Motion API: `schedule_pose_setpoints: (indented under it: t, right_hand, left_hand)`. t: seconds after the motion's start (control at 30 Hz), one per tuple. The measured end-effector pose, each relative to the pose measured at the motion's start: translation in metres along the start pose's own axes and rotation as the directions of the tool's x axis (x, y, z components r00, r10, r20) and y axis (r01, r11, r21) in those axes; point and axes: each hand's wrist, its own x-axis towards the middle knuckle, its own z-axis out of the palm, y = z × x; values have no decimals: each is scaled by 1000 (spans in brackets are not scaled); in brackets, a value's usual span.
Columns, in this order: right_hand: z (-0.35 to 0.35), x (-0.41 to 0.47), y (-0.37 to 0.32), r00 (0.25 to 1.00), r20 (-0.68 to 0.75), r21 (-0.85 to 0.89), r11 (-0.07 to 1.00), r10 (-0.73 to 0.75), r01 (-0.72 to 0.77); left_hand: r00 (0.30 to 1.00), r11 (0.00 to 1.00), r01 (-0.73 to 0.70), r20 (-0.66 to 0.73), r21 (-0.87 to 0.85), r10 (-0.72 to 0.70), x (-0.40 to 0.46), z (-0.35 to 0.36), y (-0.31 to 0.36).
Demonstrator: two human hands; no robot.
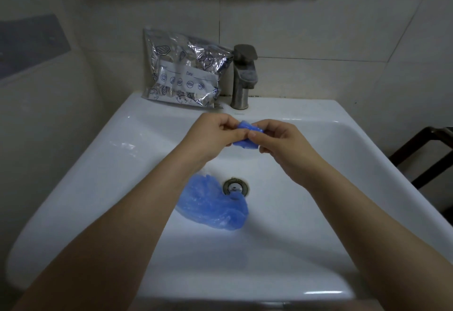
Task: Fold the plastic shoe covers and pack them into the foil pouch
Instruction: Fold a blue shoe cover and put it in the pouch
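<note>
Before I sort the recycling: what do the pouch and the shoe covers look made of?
Foil pouch: likely metallised film, shiny, creased, printed. Folded shoe cover in both hands, and loose shoe cover: thin blue plastic, translucent and crinkled.

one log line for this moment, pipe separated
left hand + right hand: pinch folded cover | loose cover: in sink by drain | pouch: against wall

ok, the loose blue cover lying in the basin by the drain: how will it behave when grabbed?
Probably floppy: the loose shoe cover lies crumpled in soft wrinkled folds beside the drain. Likely very light, since the film looks thin and translucent. It may slide on the glossy sink rather than lift cleanly, so a pinch seems safer than a push.
</note>
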Motion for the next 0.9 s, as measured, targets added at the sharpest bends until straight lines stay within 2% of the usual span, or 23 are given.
schedule_pose_setpoints:
  t: [0.1,0.23,0.3,0.33,0.4,0.43,0.47,0.57,0.63,0.7,0.77,0.83,0.9]
  right_hand:
    - [-1,4,-3,996,80,206,976,51,-66]
    - [5,14,-9,960,275,598,772,56,-217]
    - [7,21,-11,932,360,687,663,43,-296]
    - [8,28,-14,925,375,666,679,55,-310]
    - [9,37,-21,944,303,478,836,132,-270]
    - [10,43,-28,964,219,368,902,152,-226]
    - [10,51,-34,980,127,339,922,153,-188]
    - [10,72,-57,994,28,546,832,106,-104]
    - [11,87,-70,998,40,552,832,41,-56]
    - [15,103,-79,1000,18,405,914,2,-9]
    - [22,115,-89,998,-66,267,963,-9,26]
    - [30,131,-102,991,-128,226,973,-22,51]
    - [37,145,-113,982,-178,133,987,-63,88]
  left_hand:
    - [992,1000,-18,124,-1,18,2,-16,10]
    - [972,963,27,231,-268,37,7,-29,21]
    - [961,921,63,273,-383,48,9,-31,22]
    - [962,924,66,269,-377,41,12,-34,22]
    - [983,975,31,183,-222,10,20,-42,19]
    - [996,992,6,92,-124,6,27,-48,17]
    - [1000,998,-20,-18,-66,19,36,-56,16]
    - [953,992,-98,-279,86,118,67,-83,19]
    - [909,943,-132,-341,305,237,89,-102,23]
    - [888,836,-149,-301,528,348,108,-117,27]
    - [891,683,-205,-154,701,426,123,-126,28]
    - [904,571,-234,-40,787,426,139,-134,30]
    - [915,516,-221,-8,828,404,150,-137,32]
